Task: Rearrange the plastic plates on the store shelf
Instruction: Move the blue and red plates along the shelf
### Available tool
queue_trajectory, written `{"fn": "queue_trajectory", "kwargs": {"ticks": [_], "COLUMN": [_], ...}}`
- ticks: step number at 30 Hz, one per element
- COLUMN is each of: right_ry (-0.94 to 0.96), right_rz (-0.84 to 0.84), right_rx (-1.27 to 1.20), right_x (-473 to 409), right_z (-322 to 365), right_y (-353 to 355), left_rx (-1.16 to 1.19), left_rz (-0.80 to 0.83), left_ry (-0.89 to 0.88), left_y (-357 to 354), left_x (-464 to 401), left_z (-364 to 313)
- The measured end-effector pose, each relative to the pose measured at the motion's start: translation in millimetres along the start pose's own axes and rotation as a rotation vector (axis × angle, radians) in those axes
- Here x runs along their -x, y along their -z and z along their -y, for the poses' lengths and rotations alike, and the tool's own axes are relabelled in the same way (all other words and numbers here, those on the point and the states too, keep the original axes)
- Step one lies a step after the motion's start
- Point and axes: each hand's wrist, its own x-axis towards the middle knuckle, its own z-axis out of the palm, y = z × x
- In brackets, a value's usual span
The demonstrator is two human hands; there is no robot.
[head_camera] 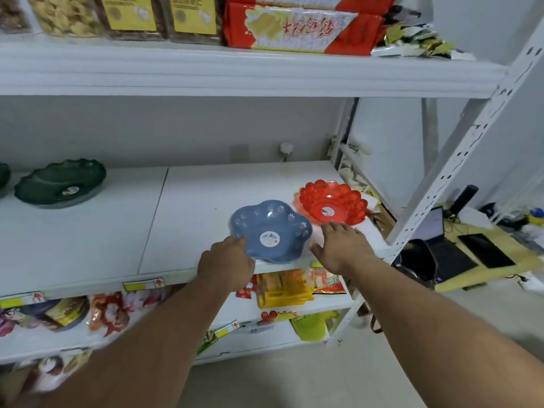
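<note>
While both arms reach in from below, the left hand (226, 260) closes its grip on the near-left rim of the blue flower-shaped plastic plate (270, 231), fingers curled over the edge. That plate sits at the front edge of the white middle shelf (117, 231), toward its right end, and holds nothing; a round white sticker marks its centre. The right hand (344, 245) lies flat with fingers spread apart, clamped on nothing, just beside the blue plate's right rim; whether its thumb touches the rim I cannot tell.

Behind and to the right, near the shelf's right edge, stands the red scalloped translucent plastic plate (332, 201), also holding nothing, with a sticker in its centre. Its near rim lies close to the right hand's fingertips (332, 226) and close to the blue plate.

Well apart, by the shelf's left edge, rests the dark green scalloped plastic plate (61, 184), holding nothing but a sticker, and a sliver of another dark green plate (3, 179) shows at the frame's left border.

The top shelf (235, 72) carries clear tubs of snacks with yellow labels (132, 13) and a red wrapped packet (303, 28). The lower shelf (247, 307) holds bright snack bags (282, 290).
</note>
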Motion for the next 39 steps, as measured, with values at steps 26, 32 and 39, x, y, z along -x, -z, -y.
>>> {"fn": "queue_trajectory", "kwargs": {"ticks": [26,32,39], "right_ry": [-0.807,-0.821,-0.697], "right_rz": [0.144,0.144,0.078], "right_rx": [-1.535,-1.574,-1.437], "right_x": [-152,-151,-158], "right_z": [-127,-121,-95], "right_y": [-59,-50,-77], "left_rx": [1.551,1.612,1.597], "left_rz": [-0.133,-0.18,-0.315], "left_ry": [0.955,0.95,0.951], "left_y": [-91,-86,-46], "left_x": [-70,-64,-22], "left_z": [-104,-97,-44]}}
